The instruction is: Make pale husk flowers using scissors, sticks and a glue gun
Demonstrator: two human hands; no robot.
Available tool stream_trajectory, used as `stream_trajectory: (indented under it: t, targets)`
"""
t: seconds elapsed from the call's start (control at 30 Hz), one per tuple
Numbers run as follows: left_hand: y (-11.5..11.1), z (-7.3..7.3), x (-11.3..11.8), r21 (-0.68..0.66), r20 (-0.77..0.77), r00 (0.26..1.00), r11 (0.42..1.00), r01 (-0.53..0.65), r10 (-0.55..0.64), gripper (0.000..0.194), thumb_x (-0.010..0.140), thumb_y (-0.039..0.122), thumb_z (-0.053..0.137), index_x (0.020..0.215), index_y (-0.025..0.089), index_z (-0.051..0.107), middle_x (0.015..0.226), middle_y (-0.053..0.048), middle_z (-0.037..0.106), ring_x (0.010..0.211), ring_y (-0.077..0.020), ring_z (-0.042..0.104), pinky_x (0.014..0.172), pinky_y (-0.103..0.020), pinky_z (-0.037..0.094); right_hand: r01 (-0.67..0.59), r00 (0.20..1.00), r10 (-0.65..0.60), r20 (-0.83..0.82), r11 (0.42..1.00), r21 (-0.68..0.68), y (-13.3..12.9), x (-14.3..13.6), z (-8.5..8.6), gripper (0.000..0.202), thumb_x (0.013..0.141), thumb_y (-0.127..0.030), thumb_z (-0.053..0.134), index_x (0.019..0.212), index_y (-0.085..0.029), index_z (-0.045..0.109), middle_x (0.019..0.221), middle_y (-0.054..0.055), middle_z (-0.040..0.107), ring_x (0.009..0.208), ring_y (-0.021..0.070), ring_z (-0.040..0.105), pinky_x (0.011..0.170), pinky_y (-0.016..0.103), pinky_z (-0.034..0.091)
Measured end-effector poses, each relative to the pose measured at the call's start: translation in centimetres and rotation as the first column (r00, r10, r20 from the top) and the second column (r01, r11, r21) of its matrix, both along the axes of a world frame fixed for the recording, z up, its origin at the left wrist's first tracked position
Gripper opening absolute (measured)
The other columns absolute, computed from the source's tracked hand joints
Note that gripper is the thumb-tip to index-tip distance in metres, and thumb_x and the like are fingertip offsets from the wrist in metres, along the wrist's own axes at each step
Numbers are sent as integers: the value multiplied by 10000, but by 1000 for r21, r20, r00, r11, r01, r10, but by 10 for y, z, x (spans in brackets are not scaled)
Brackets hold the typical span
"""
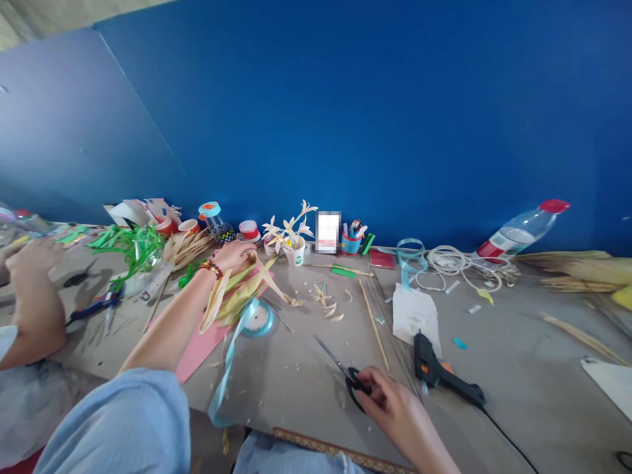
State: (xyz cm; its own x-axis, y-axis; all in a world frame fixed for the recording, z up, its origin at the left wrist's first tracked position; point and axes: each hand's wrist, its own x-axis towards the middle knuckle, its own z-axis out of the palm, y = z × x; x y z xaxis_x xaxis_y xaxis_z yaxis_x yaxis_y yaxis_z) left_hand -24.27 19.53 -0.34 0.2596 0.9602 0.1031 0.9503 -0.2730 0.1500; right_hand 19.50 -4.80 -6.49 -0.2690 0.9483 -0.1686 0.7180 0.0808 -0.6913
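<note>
My right hand [388, 398] grips the black handles of a pair of scissors [340, 365], whose blades point up and left over the grey table. My left hand [236, 258] reaches across to dried yellowish husks [241, 289] lying on pink paper [205, 349]; its fingers are closed around part of them. Just below the husks lies a roll of light blue ribbon [257, 319], its loose end trailing to the table's front edge. Small cut husk petals [326, 303] rest mid-table. Behind them stands a white cup [295, 253] with pale husk flowers.
A black glue gun [444, 372] with its cord lies right of the scissors, beside a white cloth [415, 313] and thin sticks [374, 326]. A tilted bottle [521, 230] leans at the back right. Another person's arms [37, 296] rest at the far left, near green strips [133, 250].
</note>
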Motion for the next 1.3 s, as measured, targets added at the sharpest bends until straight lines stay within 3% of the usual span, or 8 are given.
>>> stream_trajectory:
  t: [0.4,0.57,0.67,0.77,0.83,0.93,1.1,1.3]
  targets:
    - [-60,99,-63,359,338,940,929,-95,-34,329,940,292,490,1169,64,554,1170,-102,661,1012,-161,613,943,-356,510,-110,939,67,-338,988,-108,6,-6,-15,177,804,-379,593,820,-203,604,665,-8,601,620,162,561,559,230,420]
    - [-94,124,-55,540,378,924,824,-172,-55,309,982,258,453,1225,73,503,1313,-112,561,1190,-165,522,1050,-422,449,-115,885,8,-466,973,-202,2,-11,-21,302,819,-502,596,858,-203,605,774,41,685,681,195,639,600,262,490]
    - [-125,128,-26,605,227,963,796,-20,-148,260,953,234,514,1191,175,600,1233,-54,632,1181,-183,552,1060,-442,449,-143,852,22,-522,971,-193,0,-12,-13,311,848,-513,572,889,-206,595,803,51,684,690,199,650,626,277,507]
    - [-155,117,21,391,121,962,903,179,-244,376,949,244,518,1323,274,534,1216,-24,670,1114,-193,611,983,-402,507,-178,816,67,-574,974,-141,0,-18,1,292,844,-487,609,914,-204,593,847,64,679,742,206,641,689,294,512]
    - [-169,100,54,178,134,966,964,195,-220,394,956,271,492,1348,309,505,1151,-13,701,968,-186,667,819,-332,559,-210,762,74,-644,968,-136,1,-28,11,315,809,-488,663,907,-195,605,868,69,673,773,209,629,711,301,507]
    - [-176,67,92,33,190,961,980,198,-200,352,949,328,490,1296,279,534,1212,-52,673,991,-212,665,822,-328,531,-195,629,-41,-776,958,-208,5,-54,21,403,758,-534,711,926,-181,613,879,67,659,712,177,596,637,283,499]
    - [-170,23,129,-32,264,957,991,132,-119,222,914,405,538,1062,243,572,906,-42,699,763,-220,674,659,-315,477,-70,472,-261,-842,941,-331,17,-99,25,388,672,-474,810,850,-187,618,809,13,612,565,114,500,465,228,465]
    - [-165,-2,146,-49,392,912,987,154,-122,235,883,460,561,889,228,530,839,-16,614,746,-192,603,690,-311,463,-7,350,-398,-848,904,-427,28,-116,20,381,650,-387,836,839,-200,563,717,-39,558,516,84,477,402,187,467]
